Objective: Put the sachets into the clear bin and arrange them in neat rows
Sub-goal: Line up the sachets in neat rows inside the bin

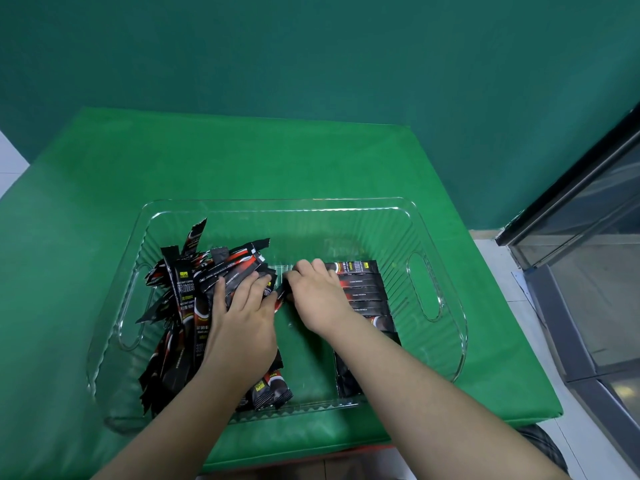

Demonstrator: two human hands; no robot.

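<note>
Two bare hands work inside the clear ribbed plastic bin on the green padded table: left hand lies spread on the loose heap of black-and-red sachets crowding the left wall, right hand pinches one sachet end beside the neat flat row. Bare floor runs between them; the right forearm covers part of that row
</note>
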